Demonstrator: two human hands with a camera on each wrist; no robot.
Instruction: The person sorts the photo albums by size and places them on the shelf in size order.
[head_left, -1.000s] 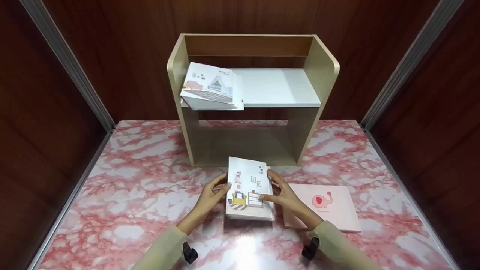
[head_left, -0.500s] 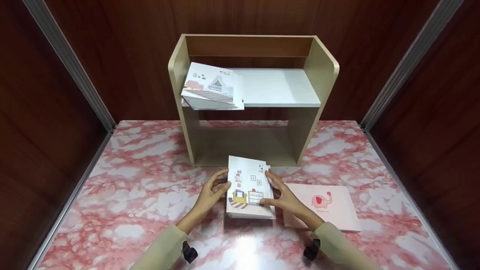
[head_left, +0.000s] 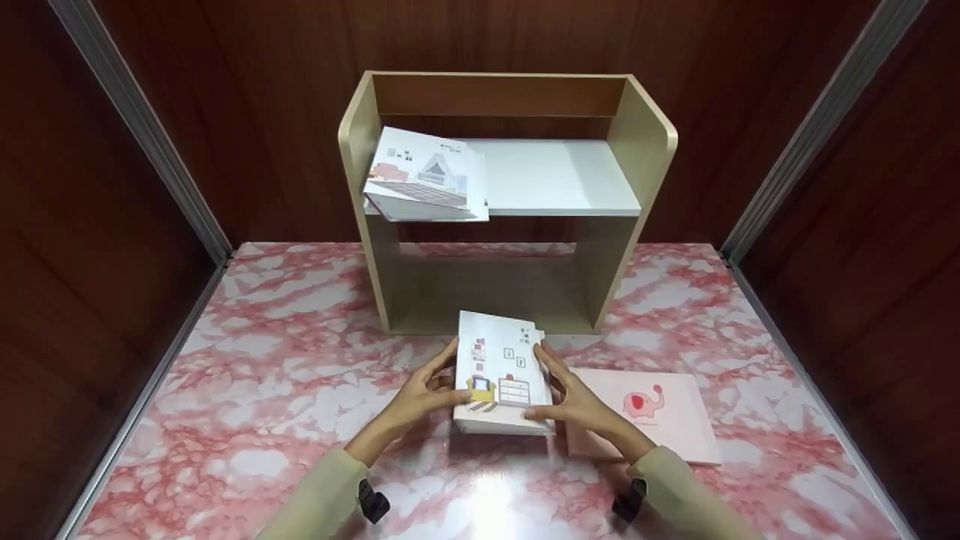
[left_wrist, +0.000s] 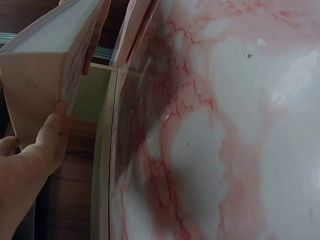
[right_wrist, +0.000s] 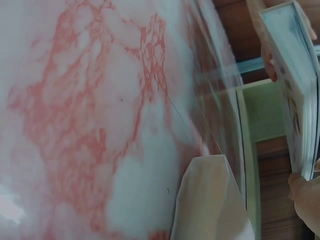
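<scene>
A thick white book (head_left: 510, 337) with a furniture drawing on its cover is held just above the table in front of the shelf. My left hand (head_left: 420, 397) grips its left side, thumb over the cover's lower left. On the other side, my right hand (head_left: 581, 401) holds the page edge, its thumb on the lower right of the cover. In the left wrist view the book's plain spine (left_wrist: 32, 82) faces the camera beside the left hand (left_wrist: 30, 165). The right wrist view shows the page block (right_wrist: 309, 120) above the right hand (right_wrist: 306, 202).
A two-level wooden shelf (head_left: 652, 120) stands behind the book. On its upper board (head_left: 559, 172), white books (head_left: 420, 169) lie at the left, slightly over the front edge. A pink elephant book (head_left: 679, 416) lies on the marbled table (head_left: 262, 405), partly under the right forearm. Dark panels enclose the sides.
The left thumb has shifted down and inward over the cover. My right thumb sits a little lower too. The book has moved slightly right and still stays between both hands.
</scene>
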